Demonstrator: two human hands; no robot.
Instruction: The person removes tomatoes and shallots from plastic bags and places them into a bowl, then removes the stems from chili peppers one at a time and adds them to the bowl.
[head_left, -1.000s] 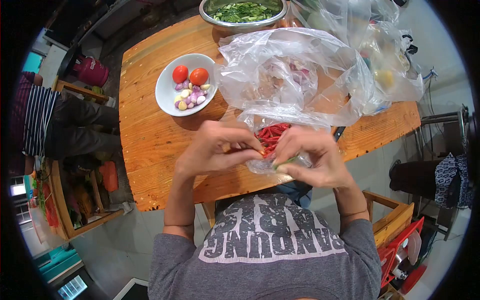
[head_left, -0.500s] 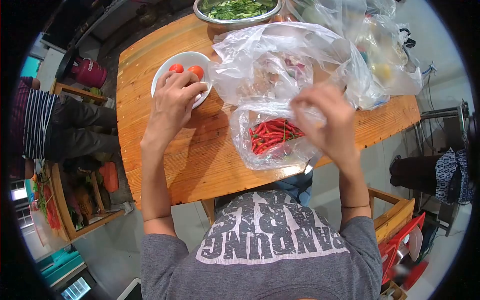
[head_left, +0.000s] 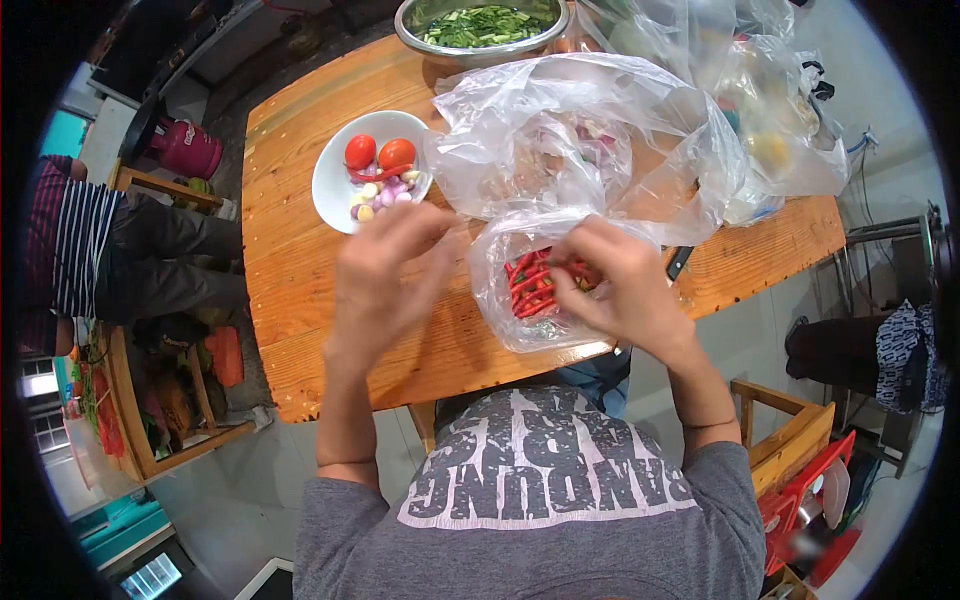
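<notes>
A small clear plastic bag [head_left: 505, 322] of red chilies [head_left: 528, 287] lies open near the front edge of the wooden table [head_left: 300, 290]. My right hand [head_left: 615, 290] reaches into the bag's mouth, its fingers curled on the chilies. To the left of the bag, my left hand [head_left: 385, 275] hovers blurred over the table with its fingers apart and holding nothing. Just beyond that hand stands a white bowl [head_left: 332, 185] with two tomatoes [head_left: 378, 152], a red chili, garlic cloves and shallots.
Large crumpled plastic bags [head_left: 600, 140] with produce fill the table behind the chili bag. At the far edge sits a metal bowl of chopped greens [head_left: 485, 25]. A dark knife handle [head_left: 678, 263] pokes out on the right. A person in a striped shirt [head_left: 75, 245] sits at the left.
My left hand went to the white bowl and has come back toward the bag, empty; a red chili now lies in the bowl. My right hand rose, then dipped into the chili bag.
</notes>
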